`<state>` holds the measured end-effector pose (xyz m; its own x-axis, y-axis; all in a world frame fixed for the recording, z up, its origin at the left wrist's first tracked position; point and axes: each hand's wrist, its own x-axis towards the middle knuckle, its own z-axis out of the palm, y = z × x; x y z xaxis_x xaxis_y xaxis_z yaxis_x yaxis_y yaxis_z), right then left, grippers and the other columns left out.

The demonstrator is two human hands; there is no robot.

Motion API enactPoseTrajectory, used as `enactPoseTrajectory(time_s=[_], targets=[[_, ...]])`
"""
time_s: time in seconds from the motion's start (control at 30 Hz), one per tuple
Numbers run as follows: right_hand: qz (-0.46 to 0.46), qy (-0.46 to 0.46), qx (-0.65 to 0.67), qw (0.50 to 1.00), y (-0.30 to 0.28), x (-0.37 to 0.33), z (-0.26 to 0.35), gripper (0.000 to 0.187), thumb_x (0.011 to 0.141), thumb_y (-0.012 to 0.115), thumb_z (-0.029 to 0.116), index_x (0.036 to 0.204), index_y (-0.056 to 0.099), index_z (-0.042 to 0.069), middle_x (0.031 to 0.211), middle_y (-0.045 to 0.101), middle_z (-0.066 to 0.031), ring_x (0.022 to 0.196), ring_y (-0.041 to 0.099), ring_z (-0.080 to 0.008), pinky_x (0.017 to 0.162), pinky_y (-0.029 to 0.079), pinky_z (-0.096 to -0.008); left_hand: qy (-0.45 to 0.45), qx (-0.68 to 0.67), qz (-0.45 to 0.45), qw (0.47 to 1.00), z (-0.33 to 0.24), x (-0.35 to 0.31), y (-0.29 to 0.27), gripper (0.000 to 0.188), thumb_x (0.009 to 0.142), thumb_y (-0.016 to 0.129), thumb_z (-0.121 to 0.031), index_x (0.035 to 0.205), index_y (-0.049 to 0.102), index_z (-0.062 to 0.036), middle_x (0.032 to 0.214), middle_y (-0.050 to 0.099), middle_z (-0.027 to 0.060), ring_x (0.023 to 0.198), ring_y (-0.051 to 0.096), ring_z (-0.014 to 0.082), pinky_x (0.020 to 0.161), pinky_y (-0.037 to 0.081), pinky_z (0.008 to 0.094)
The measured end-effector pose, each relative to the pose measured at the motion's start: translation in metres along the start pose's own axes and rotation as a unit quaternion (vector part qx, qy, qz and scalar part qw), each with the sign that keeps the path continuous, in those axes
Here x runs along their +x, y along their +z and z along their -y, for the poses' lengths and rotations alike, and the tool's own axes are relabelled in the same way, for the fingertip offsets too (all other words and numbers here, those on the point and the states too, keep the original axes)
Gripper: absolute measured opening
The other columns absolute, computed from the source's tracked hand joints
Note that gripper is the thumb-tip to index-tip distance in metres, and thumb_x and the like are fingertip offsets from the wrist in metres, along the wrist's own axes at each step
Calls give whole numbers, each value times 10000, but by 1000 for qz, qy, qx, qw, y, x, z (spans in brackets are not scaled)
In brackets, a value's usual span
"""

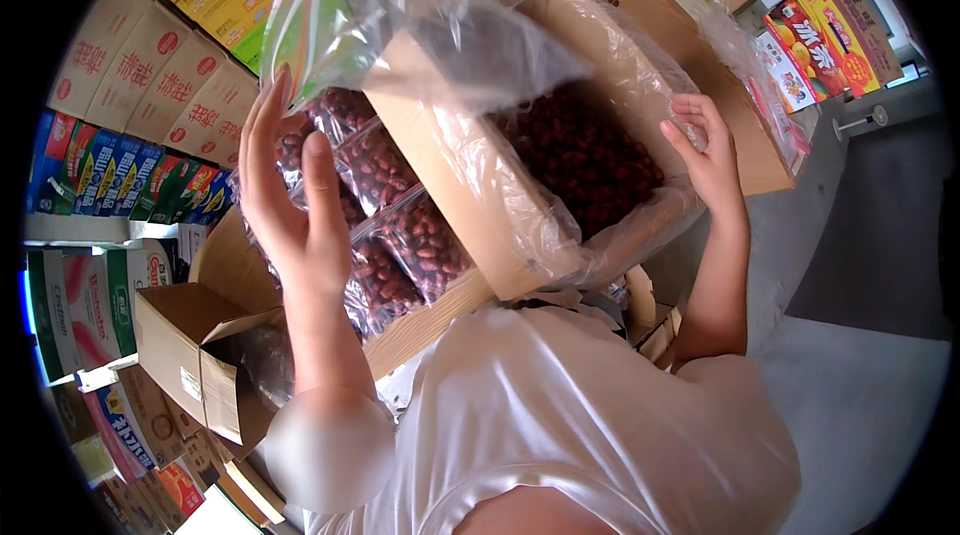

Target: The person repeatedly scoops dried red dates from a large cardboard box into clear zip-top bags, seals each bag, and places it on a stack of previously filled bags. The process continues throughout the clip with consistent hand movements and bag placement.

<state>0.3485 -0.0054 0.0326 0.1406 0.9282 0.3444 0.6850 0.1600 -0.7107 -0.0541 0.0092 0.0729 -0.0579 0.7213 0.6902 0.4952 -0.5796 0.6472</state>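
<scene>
A clear zip-top plastic bag (350,20), empty as far as I can see, is spread in the air above the near-left rim of an open cardboard box (435,155). My left hand (285,185) is upright beside the bag's lower left edge, thumb and fingers stretched out; whether the fingertips touch the plastic I cannot tell. Loose dark red dates (590,165) lie in the box on a clear plastic liner (650,65). At the box's right side, my right hand (708,150) is close to the liner with thumb and fingers apart, holding nothing.
Filled clear bags of red dates (410,245) lie left of the box on a wooden surface (430,320). An open small carton (190,345) stands at the lower left. Stacked cartons (150,75) line the left and back. Grey floor (850,375) shows at the right.
</scene>
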Motion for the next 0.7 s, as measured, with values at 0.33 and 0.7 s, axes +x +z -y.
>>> enactPoseTrajectory(time_s=[0.33,0.7], targets=[[376,6,-164,912,85,56,-104,420,864,700,296,1198,590,66,1284,562,-198,1184,547,-367,999,448,-412,68,60,191,977,15,-36,164,578,810,685,-128,1319,485,59,1391,481,226,1167,509,408,1019,402,456],[471,49,-351,808,202,81,-214,606,898,560,417,1438,401,195,1408,445,-179,1286,456,-385,1054,394,-503,-36,226,365,903,43,-66,230,306,873,587,-215,1138,632,-69,1200,642,49,1085,590,259,934,442,435]])
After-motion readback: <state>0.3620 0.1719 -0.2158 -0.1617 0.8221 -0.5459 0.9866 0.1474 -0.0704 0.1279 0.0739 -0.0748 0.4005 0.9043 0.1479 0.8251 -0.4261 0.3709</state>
